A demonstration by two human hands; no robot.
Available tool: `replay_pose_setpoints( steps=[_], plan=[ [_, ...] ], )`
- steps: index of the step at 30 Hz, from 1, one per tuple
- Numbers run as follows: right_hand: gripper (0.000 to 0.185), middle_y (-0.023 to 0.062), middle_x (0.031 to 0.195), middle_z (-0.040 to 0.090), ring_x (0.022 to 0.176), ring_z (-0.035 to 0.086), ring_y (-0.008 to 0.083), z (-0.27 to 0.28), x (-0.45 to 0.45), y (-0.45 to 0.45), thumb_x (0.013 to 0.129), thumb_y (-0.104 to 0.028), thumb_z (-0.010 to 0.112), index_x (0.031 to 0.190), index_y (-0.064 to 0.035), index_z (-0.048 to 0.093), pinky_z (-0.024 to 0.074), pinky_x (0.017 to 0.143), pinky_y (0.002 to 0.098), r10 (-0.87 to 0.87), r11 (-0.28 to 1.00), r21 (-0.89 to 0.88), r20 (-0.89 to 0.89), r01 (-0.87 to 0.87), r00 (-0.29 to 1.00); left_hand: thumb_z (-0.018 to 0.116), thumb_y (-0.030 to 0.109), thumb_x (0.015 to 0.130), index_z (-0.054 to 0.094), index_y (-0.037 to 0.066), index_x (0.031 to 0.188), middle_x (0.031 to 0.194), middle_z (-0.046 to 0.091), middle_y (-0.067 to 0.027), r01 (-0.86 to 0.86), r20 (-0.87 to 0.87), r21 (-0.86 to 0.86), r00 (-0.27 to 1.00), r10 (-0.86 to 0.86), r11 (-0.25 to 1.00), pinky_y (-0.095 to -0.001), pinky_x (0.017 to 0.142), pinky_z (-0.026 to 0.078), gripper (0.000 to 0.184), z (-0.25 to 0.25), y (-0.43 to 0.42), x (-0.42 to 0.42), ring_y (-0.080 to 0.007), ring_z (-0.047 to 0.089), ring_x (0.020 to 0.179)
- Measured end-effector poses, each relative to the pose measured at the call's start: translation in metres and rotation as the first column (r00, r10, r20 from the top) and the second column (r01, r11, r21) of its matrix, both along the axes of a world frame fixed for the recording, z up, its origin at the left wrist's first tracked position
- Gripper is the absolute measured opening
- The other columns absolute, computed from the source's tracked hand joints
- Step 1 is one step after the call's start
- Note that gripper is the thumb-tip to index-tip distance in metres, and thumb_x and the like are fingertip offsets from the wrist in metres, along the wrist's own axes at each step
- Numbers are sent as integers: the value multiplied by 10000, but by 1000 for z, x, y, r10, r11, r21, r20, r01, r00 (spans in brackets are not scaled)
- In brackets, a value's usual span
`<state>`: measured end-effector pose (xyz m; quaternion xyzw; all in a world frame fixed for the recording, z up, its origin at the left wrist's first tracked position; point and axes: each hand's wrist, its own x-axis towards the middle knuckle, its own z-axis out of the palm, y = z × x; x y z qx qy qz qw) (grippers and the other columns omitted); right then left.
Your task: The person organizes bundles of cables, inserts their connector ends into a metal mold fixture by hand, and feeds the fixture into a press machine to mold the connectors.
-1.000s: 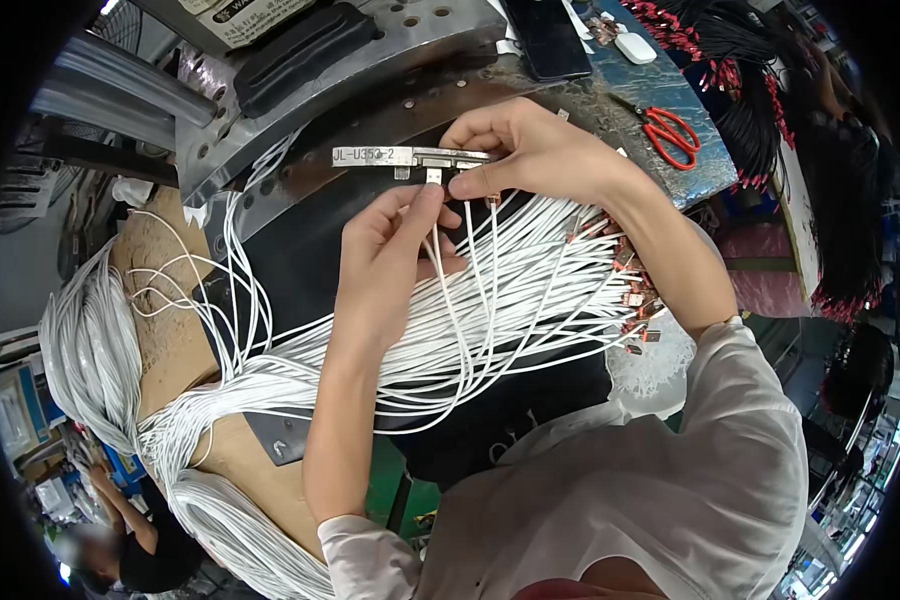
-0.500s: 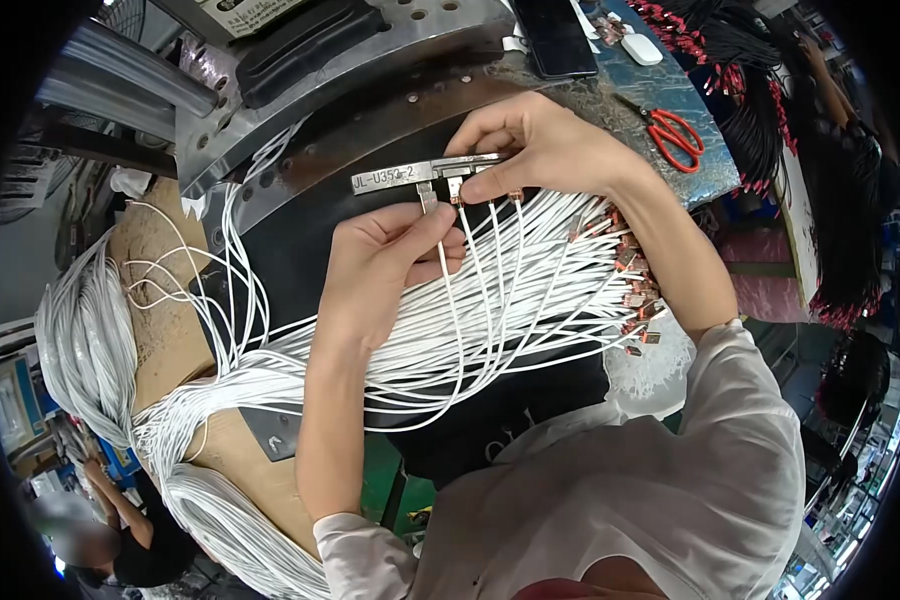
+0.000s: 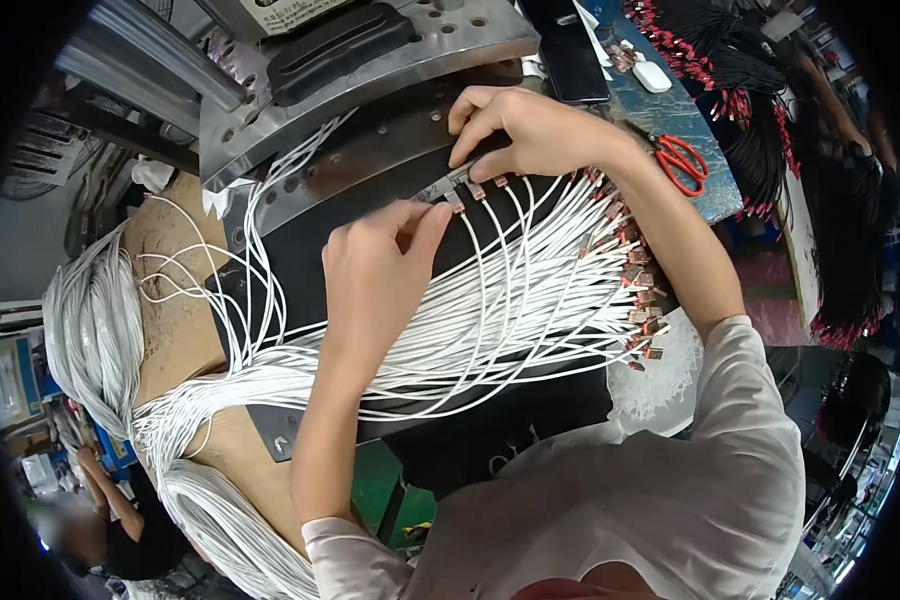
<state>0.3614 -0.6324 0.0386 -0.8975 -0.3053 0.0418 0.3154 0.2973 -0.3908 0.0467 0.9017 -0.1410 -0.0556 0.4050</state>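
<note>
A narrow metal bar fixture (image 3: 436, 190) lies slanted between my hands over the black surface, with several white cables plugged in along its lower side. My left hand (image 3: 375, 270) has thumb and fingers closed around the bar's left end, hiding most of it. At the right part, my right hand (image 3: 545, 132) pinches the bar between thumb and fingers. A metal cable connector (image 3: 477, 190) sits in the bar just below my right thumb. Below my hands spreads a thick bundle of white cables (image 3: 530, 270), its connector ends (image 3: 640, 275) bunched at the right.
A heavy metal press (image 3: 410, 65) stands behind the bar. To the right are red-handled cutters (image 3: 682, 165), a dark phone (image 3: 575, 60) and a white mouse-like object (image 3: 652, 77). Coiled white cables (image 3: 90, 330) hang at left. Another person (image 3: 120, 530) is at lower left.
The bar has tipped from its raised, label-facing position and lowered toward the black surface. My left hand has moved from a cable connector up to the bar's left end. The view has shifted slightly.
</note>
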Motion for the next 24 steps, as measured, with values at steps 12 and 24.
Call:
replay_pose_setpoints(
  steps=[12, 24],
  plan=[
    [270, 127, 1148, 686, 1068, 639, 255, -11, 134, 10, 975, -222, 569, 1195, -86, 645, 519, 925, 371, -350, 935, 249, 533, 252, 771, 713, 105, 862, 641, 12, 1196, 1057, 647, -192, -311, 780, 450, 594, -199, 837, -484, 715, 588, 354, -44, -19, 110, -392, 660, 996],
    [279, 166, 1037, 722, 983, 679, 349, -20, 124, 20, 912, -259, 694, 1109, -64, 716, 524, 882, 454, -289, 950, 87, 609, 300, 738, 682, 135, 887, 648, 13, 845, 793, 676, -159, -35, 702, 218, 700, -131, 975, -457, 678, 540, 133, -31, -17, 111, -414, 664, 778]
  ],
)
